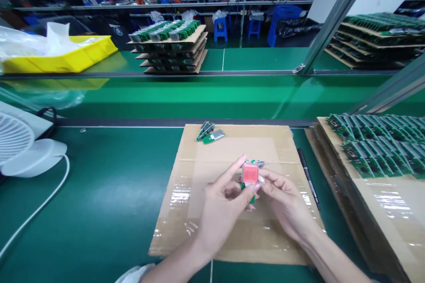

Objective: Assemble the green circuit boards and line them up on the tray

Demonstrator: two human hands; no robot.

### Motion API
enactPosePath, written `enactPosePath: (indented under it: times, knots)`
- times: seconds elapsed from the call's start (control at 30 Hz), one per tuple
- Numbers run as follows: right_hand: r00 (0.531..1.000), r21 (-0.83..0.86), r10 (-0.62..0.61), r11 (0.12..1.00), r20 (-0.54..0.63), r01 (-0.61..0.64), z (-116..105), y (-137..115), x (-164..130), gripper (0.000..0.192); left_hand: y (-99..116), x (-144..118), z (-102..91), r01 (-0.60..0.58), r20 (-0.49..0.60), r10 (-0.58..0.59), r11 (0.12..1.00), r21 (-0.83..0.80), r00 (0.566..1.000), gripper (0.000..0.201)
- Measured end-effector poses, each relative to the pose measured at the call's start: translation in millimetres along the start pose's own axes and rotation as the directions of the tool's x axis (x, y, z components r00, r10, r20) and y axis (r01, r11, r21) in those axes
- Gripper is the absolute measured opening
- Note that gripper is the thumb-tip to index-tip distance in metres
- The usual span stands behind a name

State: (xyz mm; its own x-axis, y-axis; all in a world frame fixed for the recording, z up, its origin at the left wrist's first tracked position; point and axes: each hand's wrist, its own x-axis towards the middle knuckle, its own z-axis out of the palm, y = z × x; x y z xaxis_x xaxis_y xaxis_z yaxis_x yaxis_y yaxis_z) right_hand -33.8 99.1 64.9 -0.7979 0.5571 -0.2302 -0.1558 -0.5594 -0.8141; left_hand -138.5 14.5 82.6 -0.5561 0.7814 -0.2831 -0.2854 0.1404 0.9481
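Above the cardboard sheet [282,247], both hands meet at a small green circuit board with a red square screen [250,174]. My left hand [224,199] grips it, thumb at the lower edge and index finger raised by the upper left corner. The fingertips of my right hand [285,199] pinch its right edge. Fingers cover much of the board below the screen. Just behind it, part of another small board [260,164] shows. Farther back on the cardboard, a few loose green boards [213,136] with metal parts lie together.
A black pen [308,179] lies right of the cardboard, beside stacked cardboard layers bearing rows of green boards [375,146]. On the left stands a white fan [33,154] with a cable. Beyond the ledge are a yellow bin [73,59] and a stack of board-laden cardboard [199,48].
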Motion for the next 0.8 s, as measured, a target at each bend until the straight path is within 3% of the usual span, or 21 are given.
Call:
enactPosePath:
  times: [0.23, 0.47, 0.57, 0.63, 0.7, 0.8]
  knots:
    - [0.994, -0.105, -0.071, 0.993, -0.082, 0.062, -1.7, 6.9, 2.9, 0.018, -4.1, 0.4, -0.9, -0.017, 0.027, 0.015, 0.998, 0.065, 1.0, 0.061]
    - [0.911, -0.494, -0.382, 0.829, -0.157, 0.262, -7.1, 10.0, 3.9, 0.014, -5.1, 11.3, -11.0, -0.196, 0.07, 0.185, 0.954, 0.228, 0.98, 0.057]
    - [0.827, -0.531, -0.49, 0.795, -0.275, 0.295, -12.5, 4.9, 7.4, 0.015, 3.1, 28.8, -18.4, -0.265, 0.042, 0.27, 0.883, 0.386, 0.962, 0.038]
    - [0.727, -0.532, -0.568, 0.78, -0.385, 0.328, -16.7, 0.4, 10.8, 0.017, 9.8, 43.0, -19.0, -0.306, 0.069, 0.326, 0.763, 0.57, 0.943, 0.018]
    - [0.65, -0.518, -0.604, 0.778, -0.46, 0.356, -20.8, -3.4, 14.2, 0.02, 14.8, 56.2, -14.7, -0.349, 0.147, 0.352, 0.627, 0.696, 0.924, 0.011]
    - [0.626, -0.488, -0.596, 0.794, -0.503, 0.363, -25.3, -5.9, 17.9, 0.023, 14.3, 69.9, -3.7, -0.407, 0.257, 0.333, 0.542, 0.735, 0.907, 0.017]
